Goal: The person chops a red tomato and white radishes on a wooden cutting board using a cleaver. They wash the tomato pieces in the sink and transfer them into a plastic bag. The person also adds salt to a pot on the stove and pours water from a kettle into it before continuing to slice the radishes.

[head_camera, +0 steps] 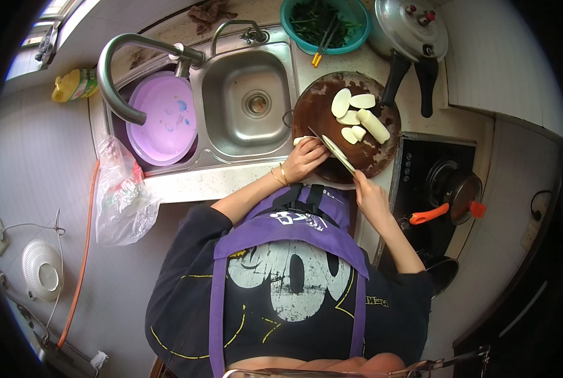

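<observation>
A round, dark brown wooden cutting board (319,113) lies in front of me on the counter. My right hand (371,196) grips a kitchen knife (345,163) by its handle, with the blade slanting up and left across the board. A pale strip, perhaps a slice, shows along the blade. At the board's lower left edge, my left hand (307,158) presses down on a pale peeled vegetable piece (304,140), mostly hidden under the fingers. Beyond the knife lie several pale cut slices (341,103) and one thicker peeled chunk (373,126).
Left of the board is a steel double sink (246,104) with a purple basin (163,123) under the tap (116,52). Behind stand a teal bowl of greens (326,23) with chopsticks and a pressure cooker (411,30). An orange-handled pan (463,198) sits on the stove (418,165) at right.
</observation>
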`<state>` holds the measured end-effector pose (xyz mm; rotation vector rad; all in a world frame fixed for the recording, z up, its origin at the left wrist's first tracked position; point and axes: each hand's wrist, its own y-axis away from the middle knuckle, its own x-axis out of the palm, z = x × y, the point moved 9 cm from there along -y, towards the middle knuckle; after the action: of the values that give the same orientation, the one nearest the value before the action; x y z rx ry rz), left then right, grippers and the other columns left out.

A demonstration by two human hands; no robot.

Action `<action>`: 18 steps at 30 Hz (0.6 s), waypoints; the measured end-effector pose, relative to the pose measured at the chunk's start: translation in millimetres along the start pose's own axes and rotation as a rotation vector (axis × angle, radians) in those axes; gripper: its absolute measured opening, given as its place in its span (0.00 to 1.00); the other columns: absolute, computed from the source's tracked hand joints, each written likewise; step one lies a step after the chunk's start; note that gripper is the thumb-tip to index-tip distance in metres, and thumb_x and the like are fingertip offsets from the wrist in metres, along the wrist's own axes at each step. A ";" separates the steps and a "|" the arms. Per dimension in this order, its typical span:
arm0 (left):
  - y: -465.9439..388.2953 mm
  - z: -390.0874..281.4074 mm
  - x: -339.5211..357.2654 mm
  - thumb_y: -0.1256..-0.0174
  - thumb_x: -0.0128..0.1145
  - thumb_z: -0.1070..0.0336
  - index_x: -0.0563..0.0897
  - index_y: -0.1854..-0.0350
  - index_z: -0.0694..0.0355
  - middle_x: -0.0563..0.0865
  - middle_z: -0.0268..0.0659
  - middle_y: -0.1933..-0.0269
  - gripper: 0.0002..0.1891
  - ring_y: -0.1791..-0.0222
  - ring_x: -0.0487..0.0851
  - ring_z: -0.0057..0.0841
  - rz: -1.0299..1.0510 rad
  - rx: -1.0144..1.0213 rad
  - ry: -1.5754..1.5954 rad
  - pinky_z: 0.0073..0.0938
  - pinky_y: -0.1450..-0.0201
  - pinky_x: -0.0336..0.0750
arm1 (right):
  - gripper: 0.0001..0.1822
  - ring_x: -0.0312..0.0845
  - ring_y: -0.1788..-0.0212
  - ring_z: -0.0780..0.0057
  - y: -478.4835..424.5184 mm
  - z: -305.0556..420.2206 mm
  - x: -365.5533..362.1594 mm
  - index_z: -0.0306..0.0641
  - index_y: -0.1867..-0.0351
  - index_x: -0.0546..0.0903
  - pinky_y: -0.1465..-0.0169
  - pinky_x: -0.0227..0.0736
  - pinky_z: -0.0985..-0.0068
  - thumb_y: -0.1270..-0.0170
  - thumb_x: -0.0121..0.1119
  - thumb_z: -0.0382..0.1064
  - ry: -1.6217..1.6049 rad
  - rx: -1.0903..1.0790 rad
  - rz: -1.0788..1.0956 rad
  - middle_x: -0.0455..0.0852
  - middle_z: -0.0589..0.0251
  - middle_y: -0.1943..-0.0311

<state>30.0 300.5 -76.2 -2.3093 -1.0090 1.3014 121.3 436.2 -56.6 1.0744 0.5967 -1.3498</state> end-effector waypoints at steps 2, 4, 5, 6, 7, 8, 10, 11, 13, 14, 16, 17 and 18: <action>0.5 -0.4 1.4 0.55 0.56 0.73 0.82 0.56 0.68 0.81 0.42 0.50 0.19 0.45 0.77 0.40 0.000 -0.011 -0.004 0.43 0.43 0.71 | 0.11 0.80 0.75 0.47 -16.6 -5.7 17.2 0.38 0.52 0.75 0.73 0.74 0.56 0.34 0.53 0.36 -0.018 -0.002 -0.003 0.82 0.47 0.78; -0.1 1.2 -2.1 0.54 0.56 0.73 0.82 0.55 0.67 0.81 0.42 0.50 0.19 0.46 0.77 0.39 -0.016 -0.024 -0.023 0.42 0.43 0.71 | 0.11 0.80 0.74 0.45 -21.9 -4.9 16.5 0.37 0.53 0.76 0.71 0.74 0.56 0.34 0.53 0.37 -0.034 0.022 0.003 0.82 0.46 0.78; -0.4 1.5 -3.1 0.54 0.55 0.73 0.82 0.55 0.67 0.81 0.41 0.51 0.19 0.46 0.77 0.39 -0.014 -0.027 -0.025 0.41 0.44 0.71 | 0.10 0.80 0.73 0.45 -24.5 -6.5 13.3 0.36 0.54 0.77 0.71 0.74 0.56 0.34 0.53 0.37 -0.108 0.029 0.005 0.82 0.45 0.78; -1.1 1.2 -4.0 0.53 0.55 0.73 0.82 0.55 0.67 0.81 0.41 0.51 0.19 0.46 0.78 0.39 -0.014 -0.034 -0.025 0.40 0.44 0.72 | 0.10 0.80 0.73 0.44 -28.5 -10.9 10.0 0.36 0.55 0.77 0.70 0.73 0.57 0.33 0.53 0.37 -0.179 0.036 0.010 0.81 0.45 0.78; -1.7 0.7 -5.1 0.53 0.55 0.73 0.82 0.54 0.67 0.81 0.41 0.51 0.19 0.47 0.78 0.38 -0.015 -0.040 -0.025 0.39 0.45 0.72 | 0.10 0.79 0.72 0.44 -31.8 -14.1 8.6 0.35 0.56 0.77 0.70 0.73 0.57 0.33 0.53 0.37 -0.251 0.043 0.016 0.81 0.44 0.78; -2.3 -1.3 -5.6 0.53 0.55 0.73 0.82 0.54 0.67 0.81 0.41 0.51 0.19 0.47 0.78 0.38 -0.006 -0.030 -0.049 0.38 0.45 0.73 | 0.09 0.79 0.71 0.42 -33.4 -19.0 6.1 0.35 0.57 0.78 0.68 0.72 0.57 0.33 0.53 0.38 -0.326 0.084 -0.018 0.80 0.42 0.77; -2.7 -2.7 -7.5 0.52 0.54 0.74 0.82 0.53 0.66 0.81 0.41 0.51 0.19 0.47 0.78 0.38 0.007 -0.018 -0.102 0.36 0.46 0.73 | 0.10 0.79 0.72 0.43 -31.9 -11.7 -9.5 0.36 0.55 0.78 0.68 0.72 0.56 0.33 0.53 0.38 -0.257 0.068 -0.049 0.81 0.42 0.77; -2.7 -2.2 -8.7 0.52 0.54 0.74 0.82 0.53 0.66 0.81 0.41 0.52 0.19 0.47 0.78 0.38 -0.006 -0.021 -0.100 0.36 0.47 0.73 | 0.10 0.78 0.72 0.43 -28.4 -6.9 -18.6 0.36 0.55 0.78 0.68 0.72 0.56 0.33 0.53 0.38 -0.224 0.059 -0.065 0.81 0.42 0.76; -0.7 -0.9 -6.4 0.53 0.54 0.74 0.82 0.53 0.66 0.81 0.41 0.52 0.20 0.47 0.78 0.38 -0.026 -0.024 -0.082 0.36 0.47 0.73 | 0.11 0.78 0.74 0.44 -9.0 3.2 -29.0 0.38 0.52 0.77 0.70 0.72 0.55 0.33 0.53 0.38 -0.115 0.026 -0.044 0.81 0.44 0.77; 1.3 0.8 -5.6 0.54 0.55 0.74 0.82 0.55 0.66 0.81 0.41 0.52 0.19 0.48 0.78 0.38 -0.031 -0.026 -0.065 0.37 0.48 0.73 | 0.11 0.78 0.74 0.44 1.0 7.9 -34.4 0.38 0.52 0.77 0.71 0.72 0.55 0.33 0.53 0.38 -0.074 0.029 -0.016 0.81 0.45 0.77; -0.1 -1.2 -8.3 0.55 0.55 0.74 0.83 0.57 0.67 0.81 0.41 0.52 0.19 0.48 0.78 0.38 -0.045 -0.016 -0.067 0.38 0.49 0.73 | 0.11 0.79 0.75 0.45 18.8 10.1 -38.6 0.39 0.52 0.77 0.72 0.73 0.55 0.33 0.53 0.38 -0.027 0.045 0.032 0.81 0.46 0.78; -0.4 -2.2 -9.1 0.56 0.56 0.74 0.83 0.57 0.67 0.81 0.41 0.52 0.18 0.48 0.78 0.38 -0.052 -0.011 -0.068 0.39 0.49 0.73 | 0.11 0.79 0.75 0.46 25.9 8.9 -39.8 0.39 0.52 0.77 0.73 0.73 0.56 0.33 0.53 0.38 -0.023 0.059 0.050 0.81 0.46 0.78; 1.6 -1.5 -8.1 0.56 0.56 0.74 0.83 0.59 0.68 0.81 0.42 0.52 0.18 0.48 0.78 0.39 -0.051 -0.019 -0.059 0.40 0.49 0.73 | 0.11 0.79 0.76 0.46 30.4 7.5 -40.2 0.39 0.52 0.77 0.73 0.73 0.56 0.33 0.53 0.38 -0.019 0.070 0.066 0.81 0.47 0.78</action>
<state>29.1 293.8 -71.2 -2.2551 -1.0966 1.3528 141.4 445.1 -10.6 1.1271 0.4988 -1.3305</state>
